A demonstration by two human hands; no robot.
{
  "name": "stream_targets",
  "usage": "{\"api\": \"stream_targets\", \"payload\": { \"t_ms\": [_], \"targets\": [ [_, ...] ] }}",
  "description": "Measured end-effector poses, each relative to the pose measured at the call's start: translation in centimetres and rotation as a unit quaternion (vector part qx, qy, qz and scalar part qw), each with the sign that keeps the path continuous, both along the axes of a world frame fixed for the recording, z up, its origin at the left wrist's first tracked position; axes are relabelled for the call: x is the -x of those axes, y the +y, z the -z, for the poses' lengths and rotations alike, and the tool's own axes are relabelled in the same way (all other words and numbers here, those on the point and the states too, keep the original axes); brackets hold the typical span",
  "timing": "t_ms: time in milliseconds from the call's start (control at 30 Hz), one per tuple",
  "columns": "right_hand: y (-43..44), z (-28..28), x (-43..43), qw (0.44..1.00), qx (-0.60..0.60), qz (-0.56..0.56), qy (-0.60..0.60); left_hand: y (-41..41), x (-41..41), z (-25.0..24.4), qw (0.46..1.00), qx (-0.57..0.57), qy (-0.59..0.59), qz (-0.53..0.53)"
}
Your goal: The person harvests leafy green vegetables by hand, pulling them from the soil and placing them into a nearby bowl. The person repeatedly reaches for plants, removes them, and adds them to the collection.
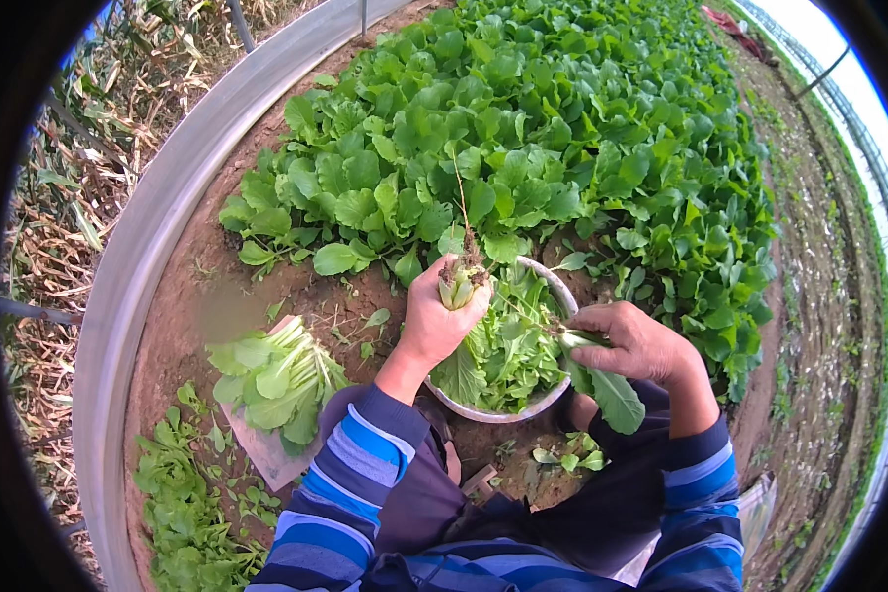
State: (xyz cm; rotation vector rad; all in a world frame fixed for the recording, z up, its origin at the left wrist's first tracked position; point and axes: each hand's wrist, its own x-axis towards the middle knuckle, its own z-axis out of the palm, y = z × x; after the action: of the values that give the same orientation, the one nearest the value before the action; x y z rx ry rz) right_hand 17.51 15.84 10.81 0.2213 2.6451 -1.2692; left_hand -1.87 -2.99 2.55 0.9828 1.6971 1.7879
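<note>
My left hand (pixel 440 318) is closed around a bunch of leafy greens (pixel 457 290), its pale stem bases and soil-covered roots pointing up. In my right hand (pixel 625 344) is a single green plant (pixel 618 396), pinched near its root end between thumb and fingers, its leaves hanging down. Between and below the hands sits a round basin (pixel 499 416) with a pale rim, holding loose green leaves (pixel 514 355). At the left, a bundle of greens (pixel 277 374) with its pale stems together lies on a flat light board or sheet (pixel 266 451).
A dense bed of leafy greens (pixel 503 126) grows beyond the basin. More low plants (pixel 185 510) grow at the lower left. A curved plastic greenhouse wall (pixel 118 296) runs along the left, dry corn stalks (pixel 81 214) outside it. Furrowed soil (pixel 821 333) lies right.
</note>
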Motion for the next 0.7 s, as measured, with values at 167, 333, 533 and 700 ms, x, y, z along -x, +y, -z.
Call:
{"api": "stream_targets", "payload": {
  "t_ms": [167, 333, 533, 700],
  "targets": [
    [-2.0, 0.0, 0.7, 0.987, 0.162, -0.003, 0.003, -0.2, -0.2, 0.2, 0.982, -0.021, -0.109, 0.152],
    [-3.3, 1.5, 1.7, 0.964, 0.19, 0.124, 0.142, 0.2, -0.7, -0.8, 0.966, -0.01, -0.141, 0.218],
    [-5.7, 4.7, 3.0, 0.922, 0.093, 0.23, 0.297, 1.0, -1.7, -0.2, 0.971, -0.025, -0.163, 0.174],
    [-7.0, 5.4, 4.4, 0.89, -0.003, 0.272, 0.367, 1.1, -2.9, -0.2, 0.959, -0.074, -0.229, 0.151]
  ]
}}
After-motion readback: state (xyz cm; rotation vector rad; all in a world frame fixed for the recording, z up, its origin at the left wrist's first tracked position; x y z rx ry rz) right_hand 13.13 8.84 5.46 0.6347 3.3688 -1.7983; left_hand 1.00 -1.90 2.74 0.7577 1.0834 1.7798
